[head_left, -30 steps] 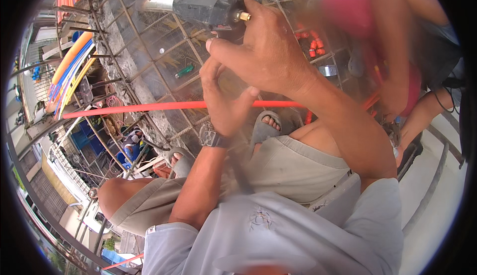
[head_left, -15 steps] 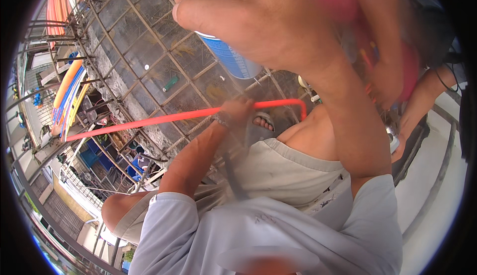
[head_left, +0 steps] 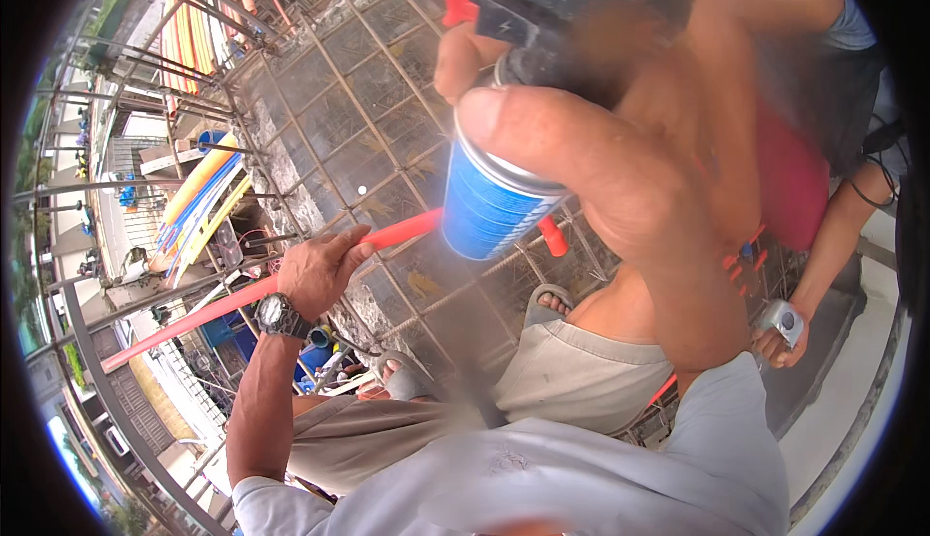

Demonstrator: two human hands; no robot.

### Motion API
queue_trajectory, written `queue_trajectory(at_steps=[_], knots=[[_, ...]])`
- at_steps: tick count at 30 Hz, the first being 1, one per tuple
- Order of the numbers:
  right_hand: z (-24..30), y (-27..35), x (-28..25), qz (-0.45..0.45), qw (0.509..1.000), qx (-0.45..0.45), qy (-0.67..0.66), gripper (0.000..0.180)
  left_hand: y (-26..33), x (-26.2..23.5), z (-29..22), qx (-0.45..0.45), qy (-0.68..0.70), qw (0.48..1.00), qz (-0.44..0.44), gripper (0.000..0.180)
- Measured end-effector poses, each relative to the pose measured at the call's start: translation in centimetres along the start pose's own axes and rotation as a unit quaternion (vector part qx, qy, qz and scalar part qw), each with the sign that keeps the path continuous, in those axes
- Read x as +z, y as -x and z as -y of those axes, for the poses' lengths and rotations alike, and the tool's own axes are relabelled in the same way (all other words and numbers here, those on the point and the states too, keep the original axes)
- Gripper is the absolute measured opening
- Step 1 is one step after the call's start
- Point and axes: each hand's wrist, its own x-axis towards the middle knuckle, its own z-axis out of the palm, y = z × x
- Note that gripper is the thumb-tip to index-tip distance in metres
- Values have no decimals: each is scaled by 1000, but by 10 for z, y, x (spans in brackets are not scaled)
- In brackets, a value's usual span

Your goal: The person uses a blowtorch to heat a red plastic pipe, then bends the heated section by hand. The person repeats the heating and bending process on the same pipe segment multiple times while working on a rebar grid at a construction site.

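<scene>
Close in front of me, my right hand point(head_left: 601, 168) is wrapped round a blue gas can point(head_left: 496, 204) topped by a black torch head point(head_left: 552, 3) with a red part on it. The can hangs tilted and hides part of an orange-red plastic pipe point(head_left: 208, 305). My left hand point(head_left: 322, 269), a dark watch on its wrist, is closed over that pipe to the left of the can. The pipe slants from the lower left up behind the can, and its short far end shows to the can's right.
Rebar mesh point(head_left: 339, 80) covers the dark sheeting before me. Coloured pipes point(head_left: 199, 202) lie in a bundle beyond the railing at left. On the right a co-worker's hand point(head_left: 775, 340) holds a silver tape measure point(head_left: 783, 321). My sandalled foot point(head_left: 552, 303) stands on the mesh.
My left hand has moved left along with the pipe, whose bent end now sits behind the can. My right hand has come lower, bringing the torch head into view. The view has shifted too.
</scene>
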Motion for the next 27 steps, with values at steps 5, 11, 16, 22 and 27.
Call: queue_trajectory(at_steps=[5, 11, 16, 22, 27], knots=[[-13, 1, 24, -33, 984, -23, -172, 53, 58, -59, 77, -130, -54, 988, -65, 47], [-48, 23, 35, 46, 970, 101, -216, 44, 112, -71, 170, -275, -62, 959, -37, 71], [-91, 26, 30, 143, 940, 214, -223, 43, 173, -60, 213, -299, -88, 947, -81, 66], [-138, 9, 45, 199, 942, 269, -16, 35, 191, -50, 219, -302, -102, 944, -89, 69], [-154, 0, 69, 285, 924, 254, 5, 32, 181, -47, 214, -267, -117, 952, -96, 64]])
